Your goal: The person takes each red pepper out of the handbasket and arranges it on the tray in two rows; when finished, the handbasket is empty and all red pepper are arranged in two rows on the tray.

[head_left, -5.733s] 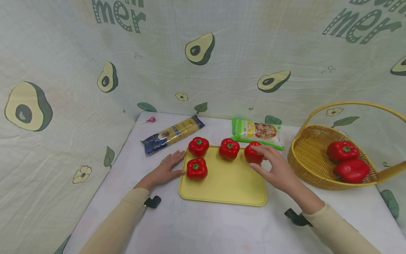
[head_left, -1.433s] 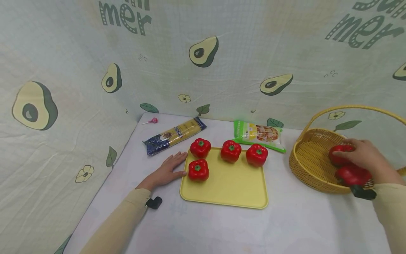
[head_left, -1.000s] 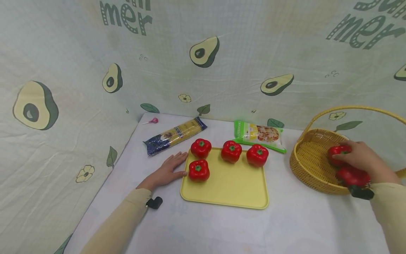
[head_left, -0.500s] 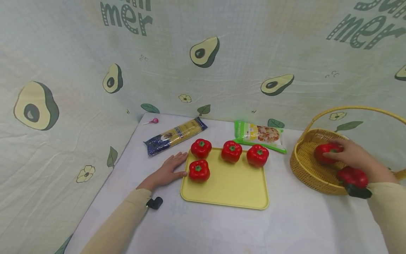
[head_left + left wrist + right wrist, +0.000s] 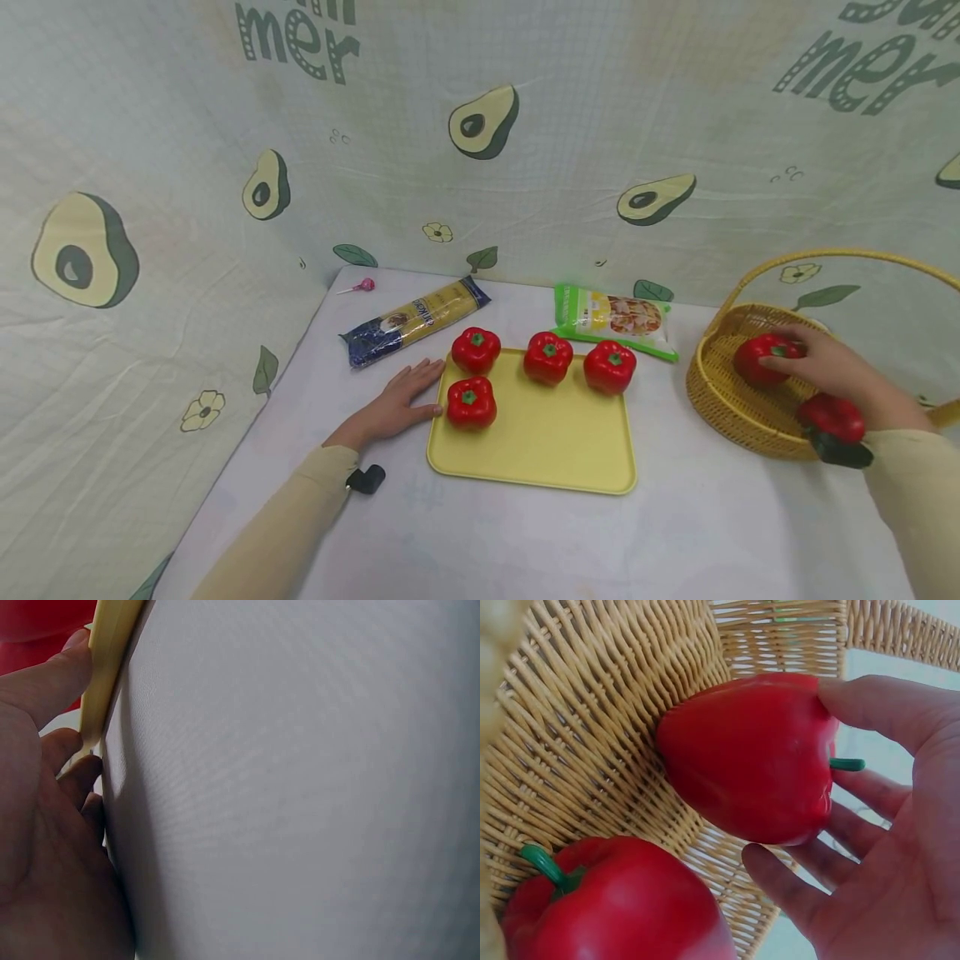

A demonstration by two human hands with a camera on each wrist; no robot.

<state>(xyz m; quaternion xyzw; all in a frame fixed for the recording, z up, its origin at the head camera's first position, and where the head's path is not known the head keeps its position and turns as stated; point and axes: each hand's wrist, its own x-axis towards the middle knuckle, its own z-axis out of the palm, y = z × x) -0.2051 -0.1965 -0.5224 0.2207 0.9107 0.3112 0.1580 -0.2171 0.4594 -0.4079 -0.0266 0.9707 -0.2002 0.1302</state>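
In the right wrist view my right hand (image 5: 885,847) has its thumb on one side of a red bell pepper (image 5: 750,757) and its fingers around the other, by the green stem. That pepper sits inside the yellow wicker basket (image 5: 720,417). A second red bell pepper (image 5: 832,417) lies in the basket under my right wrist. My left hand (image 5: 390,404) rests flat on the table, thumb against the left edge of the yellow tray (image 5: 547,450). On the tray are several red bell peppers, one of them (image 5: 471,403) close to my left thumb.
Behind the tray lie a blue and gold spaghetti packet (image 5: 416,321) and a green and white food packet (image 5: 615,318). A pink lollipop (image 5: 365,284) is at the back left. The basket's tall handle (image 5: 840,252) arches over its opening. A printed cloth hangs behind.
Earlier my right hand was at the tray's back right pepper; it then went to the basket. Over the last second it moved a pepper leftward inside the basket. My left hand stayed put.
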